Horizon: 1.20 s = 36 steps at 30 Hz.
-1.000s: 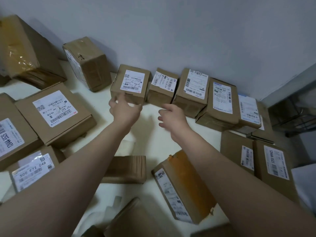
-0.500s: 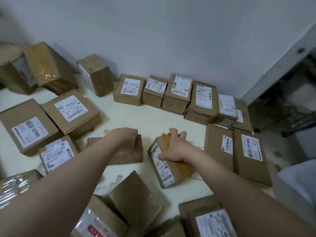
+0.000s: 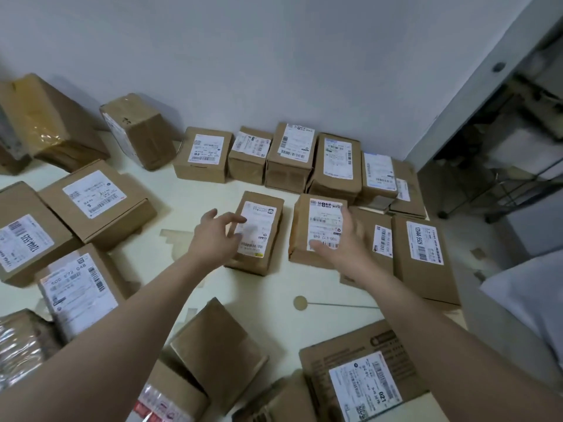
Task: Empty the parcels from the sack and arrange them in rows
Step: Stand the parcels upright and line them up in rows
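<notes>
Brown cardboard parcels with white labels lie on a pale floor. A row of several parcels (image 3: 289, 153) stands along the white wall. In front of it lie two parcels side by side, label up: one (image 3: 259, 229) under my left hand (image 3: 216, 236), one (image 3: 320, 226) under my right hand (image 3: 347, 242). Both hands are spread, fingers apart, resting at or just over the parcels' near edges without gripping them. Two flat parcels (image 3: 423, 254) lie to the right of these. No sack is in view.
Larger boxes (image 3: 97, 199) are scattered at the left, and more parcels (image 3: 219, 345) crowd the near edge. The wall closes the far side. A doorway with a metal rack (image 3: 502, 166) opens at the right. Bare floor (image 3: 304, 300) shows between my arms.
Half a second ago each hand gripped a parcel lying near me. Both parcels now lie label up in a second row in front of the wall row, and my fingers have opened.
</notes>
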Each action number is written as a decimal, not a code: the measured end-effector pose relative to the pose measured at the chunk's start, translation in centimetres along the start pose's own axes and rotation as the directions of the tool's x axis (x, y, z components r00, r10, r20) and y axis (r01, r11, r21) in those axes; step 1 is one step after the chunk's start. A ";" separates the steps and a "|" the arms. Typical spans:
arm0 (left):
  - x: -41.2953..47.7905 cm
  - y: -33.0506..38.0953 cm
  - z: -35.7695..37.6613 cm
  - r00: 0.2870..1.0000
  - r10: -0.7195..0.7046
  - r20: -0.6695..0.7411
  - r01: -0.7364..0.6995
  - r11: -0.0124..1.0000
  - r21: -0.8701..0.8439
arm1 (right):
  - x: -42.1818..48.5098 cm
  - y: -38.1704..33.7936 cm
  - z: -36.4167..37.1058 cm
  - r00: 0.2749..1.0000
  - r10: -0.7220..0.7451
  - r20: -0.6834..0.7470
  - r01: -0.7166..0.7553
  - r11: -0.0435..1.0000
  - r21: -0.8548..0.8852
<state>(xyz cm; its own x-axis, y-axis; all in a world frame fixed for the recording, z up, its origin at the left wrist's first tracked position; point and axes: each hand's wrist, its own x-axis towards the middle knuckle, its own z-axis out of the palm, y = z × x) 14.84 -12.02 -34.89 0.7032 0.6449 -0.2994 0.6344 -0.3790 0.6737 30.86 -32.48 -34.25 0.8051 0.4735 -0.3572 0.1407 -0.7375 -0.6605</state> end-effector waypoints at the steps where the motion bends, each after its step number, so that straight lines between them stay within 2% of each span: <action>1: 0.1 -0.1 0.5 0.993 -0.069 0.094 0.068 0.998 0.019 | -0.2 0.2 0.4 0.998 -0.023 0.066 0.028 0.997 -0.078; 3: 0.2 -0.2 1.8 0.946 -0.149 0.287 0.113 0.984 0.137 | -0.3 0.3 1.2 0.991 -0.048 0.127 0.080 0.962 -0.259; 4: 0.2 -0.1 2.6 0.943 -0.128 0.308 0.072 0.979 0.188 | -0.1 0.2 1.4 0.993 -0.060 0.100 0.089 0.944 -0.317; 7: 0.4 0.3 4.7 0.984 -0.004 0.175 -0.017 0.993 0.116 | 0.5 0.3 1.5 0.999 -0.052 0.008 0.051 0.942 -0.332; 9: 0.5 0.6 5.5 0.989 0.009 0.149 -0.021 0.997 0.074 | 0.5 0.5 1.3 0.999 -0.038 0.038 0.048 0.951 -0.306; 11: 0.5 1.0 5.8 0.990 -0.031 0.139 0.011 0.990 0.144 | 0.1 0.8 0.7 0.997 -0.046 0.055 0.061 0.948 -0.314; 14: -0.8 2.1 5.1 0.996 -0.059 0.066 0.037 0.956 0.291 | -1.3 1.6 -0.6 0.999 -0.051 -0.013 0.045 0.952 -0.302; 16: -2.1 2.9 4.4 0.999 -0.005 0.053 -0.012 0.948 0.318 | -2.6 2.3 -1.7 0.997 -0.055 -0.046 0.038 0.952 -0.304; 19: -4.9 4.2 3.5 0.987 0.093 0.133 -0.134 0.930 0.343 | -5.1 3.6 -2.8 0.982 -0.182 -0.055 0.152 0.925 -0.349; 21: -7.5 5.2 3.2 0.949 0.181 0.258 -0.263 0.906 0.332 | -7.1 4.6 -3.3 0.967 -0.252 0.044 0.255 0.931 -0.262; 22: -9.1 5.9 3.1 0.919 0.210 0.335 -0.313 0.903 0.294 | -8.2 5.2 -3.5 0.952 -0.260 0.161 0.293 0.927 -0.233; 23: -10.8 6.6 3.0 0.881 0.224 0.417 -0.350 0.901 0.257 | -9.2 5.8 -3.6 0.918 -0.243 0.315 0.334 0.901 -0.278; 25: -14.3 7.9 3.1 0.787 0.186 0.588 -0.396 0.884 0.249 | -11.1 7.6 -3.7 0.828 -0.050 0.559 0.410 0.735 -0.541; 27: -17.5 9.1 3.6 0.692 0.063 0.719 -0.461 0.806 0.372 | -13.5 9.9 -3.4 0.824 0.150 0.546 0.398 0.533 -0.747; 28: -19.0 9.4 4.0 0.663 -0.016 0.749 -0.513 0.719 0.469 | -14.7 11.2 -3.1 0.843 0.199 0.500 0.357 0.488 -0.796; 30: -21.4 9.4 4.9 0.645 -0.146 0.750 -0.614 0.485 0.623 | -16.8 12.9 -2.5 0.874 0.216 0.435 0.292 0.481 -0.827; 32: -23.6 8.6 6.1 0.669 -0.216 0.711 -0.643 0.313 0.699 | -18.3 14.1 -2.4 0.891 0.204 0.405 0.255 0.514 -0.819; 34: -25.4 7.9 7.4 0.719 -0.229 0.656 -0.626 0.196 0.755 | -19.9 15.2 -2.8 0.902 0.205 0.381 0.218 0.545 -0.810; 36: -26.7 7.5 8.4 0.770 -0.219 0.599 -0.586 0.130 0.800 | -21.5 16.6 -3.3 0.902 0.223 0.369 0.191 0.561 -0.805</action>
<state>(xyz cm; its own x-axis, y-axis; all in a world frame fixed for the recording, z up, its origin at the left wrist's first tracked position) 3.53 -37.66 -27.52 0.5947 0.1820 -0.7831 -0.0727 -0.9579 -0.2779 17.78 -56.46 -35.36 0.5451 0.4402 -0.7135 0.6965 -0.7114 0.0932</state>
